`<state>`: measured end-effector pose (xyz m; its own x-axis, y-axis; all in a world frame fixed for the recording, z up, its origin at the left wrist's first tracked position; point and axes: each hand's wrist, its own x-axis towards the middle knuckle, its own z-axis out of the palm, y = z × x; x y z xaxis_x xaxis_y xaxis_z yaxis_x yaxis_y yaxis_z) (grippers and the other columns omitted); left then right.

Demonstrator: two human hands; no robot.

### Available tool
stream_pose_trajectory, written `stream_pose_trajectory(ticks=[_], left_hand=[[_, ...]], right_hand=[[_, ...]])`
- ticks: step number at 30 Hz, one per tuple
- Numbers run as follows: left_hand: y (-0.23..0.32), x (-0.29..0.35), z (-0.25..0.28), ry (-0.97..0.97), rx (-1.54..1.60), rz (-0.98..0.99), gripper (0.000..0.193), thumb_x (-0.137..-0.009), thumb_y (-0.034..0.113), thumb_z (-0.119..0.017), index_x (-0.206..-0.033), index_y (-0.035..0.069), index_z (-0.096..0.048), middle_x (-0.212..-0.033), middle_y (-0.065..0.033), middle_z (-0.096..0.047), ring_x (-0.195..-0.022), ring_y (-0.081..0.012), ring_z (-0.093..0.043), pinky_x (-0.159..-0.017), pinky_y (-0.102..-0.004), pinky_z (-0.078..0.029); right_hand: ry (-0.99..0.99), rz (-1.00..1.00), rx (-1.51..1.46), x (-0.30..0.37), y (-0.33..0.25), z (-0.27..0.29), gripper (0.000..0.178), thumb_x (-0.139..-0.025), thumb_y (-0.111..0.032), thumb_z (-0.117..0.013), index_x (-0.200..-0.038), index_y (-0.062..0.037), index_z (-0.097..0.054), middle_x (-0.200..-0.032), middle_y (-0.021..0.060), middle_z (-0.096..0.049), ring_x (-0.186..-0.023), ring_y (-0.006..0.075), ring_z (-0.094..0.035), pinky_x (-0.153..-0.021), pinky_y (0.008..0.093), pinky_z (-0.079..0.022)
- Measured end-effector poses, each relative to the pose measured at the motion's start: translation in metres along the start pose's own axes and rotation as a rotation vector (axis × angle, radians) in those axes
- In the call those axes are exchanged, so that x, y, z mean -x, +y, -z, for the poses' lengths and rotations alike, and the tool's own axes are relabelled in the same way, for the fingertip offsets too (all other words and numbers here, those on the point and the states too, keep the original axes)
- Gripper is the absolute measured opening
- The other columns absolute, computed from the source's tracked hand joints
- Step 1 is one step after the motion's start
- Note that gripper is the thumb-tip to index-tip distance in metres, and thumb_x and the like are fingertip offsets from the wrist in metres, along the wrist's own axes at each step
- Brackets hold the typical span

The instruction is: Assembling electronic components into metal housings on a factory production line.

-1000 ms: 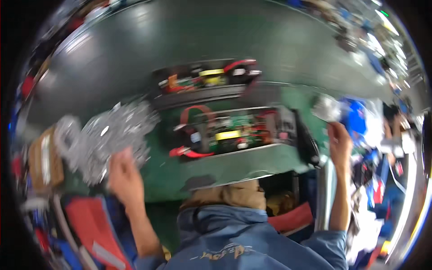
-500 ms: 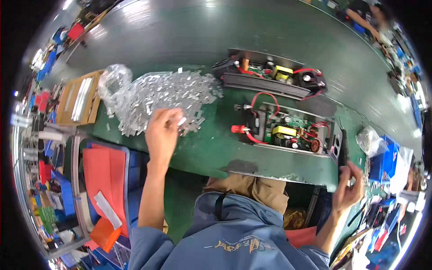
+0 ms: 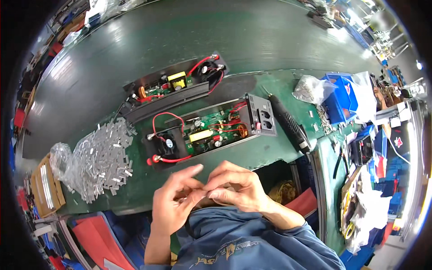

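Observation:
My left hand (image 3: 174, 200) and my right hand (image 3: 240, 188) meet above my lap, just in front of the bench edge. Their fingertips are pinched together, and whatever is between them is hidden. Beyond them lies an open inverter (image 3: 204, 130), a metal housing with a green circuit board, black fan, red wires and an end plate with sockets. Behind it sits a second open inverter (image 3: 175, 85). An electric screwdriver (image 3: 288, 123) lies to the right of the nearer one. On the left, small flat silver metal pieces (image 3: 105, 157) are heaped on and around a clear plastic bag (image 3: 63, 157).
A cardboard box (image 3: 45, 189) with long pale strips stands at the far left. To the right are a blue bin (image 3: 339, 101), a bagged lot of small parts (image 3: 310, 90) and black-handled pliers (image 3: 338, 164). A red-lined crate (image 3: 96, 238) sits below the bench at left.
My left hand has left the metal pieces, where a small silver piece showed at its fingertips. My right hand has left the screwdriver. Both hands now meet, and the view has turned right.

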<state>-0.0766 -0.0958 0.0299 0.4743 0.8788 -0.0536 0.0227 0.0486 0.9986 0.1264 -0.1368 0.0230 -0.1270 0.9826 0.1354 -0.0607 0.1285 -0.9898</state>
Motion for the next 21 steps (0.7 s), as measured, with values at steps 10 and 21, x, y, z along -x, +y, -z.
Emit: stream_pose_trajectory(ticks=[10,21], left_hand=[[-0.005,-0.029,-0.01,-0.018,-0.196,-0.108,0.063,-0.111,0.047,-0.029,-0.114,-0.005,-0.064,-0.096,-0.0104,-0.065,-0.073,-0.0195,-0.065,-0.068,-0.0274,-0.053],[0.003,-0.058,-0.041,0.096,0.213,0.129,0.025,-0.095,0.001,-0.068,-0.114,-0.006,-0.055,-0.106,-0.023,-0.072,-0.095,-0.0277,-0.074,-0.082,-0.0353,-0.063]], right_hand=[[0.455,-0.263,0.056,0.026,0.03,0.036,0.021,-0.099,-0.001,-0.063,-0.119,0.0024,-0.065,-0.095,0.0063,-0.072,-0.083,0.0086,-0.068,-0.066,0.0204,-0.051],[0.45,-0.217,0.008,0.023,0.033,0.044,0.019,-0.1,-0.002,-0.062,-0.117,0.0022,-0.069,-0.095,0.0053,-0.07,-0.078,0.0073,-0.065,-0.063,0.02,-0.048]])
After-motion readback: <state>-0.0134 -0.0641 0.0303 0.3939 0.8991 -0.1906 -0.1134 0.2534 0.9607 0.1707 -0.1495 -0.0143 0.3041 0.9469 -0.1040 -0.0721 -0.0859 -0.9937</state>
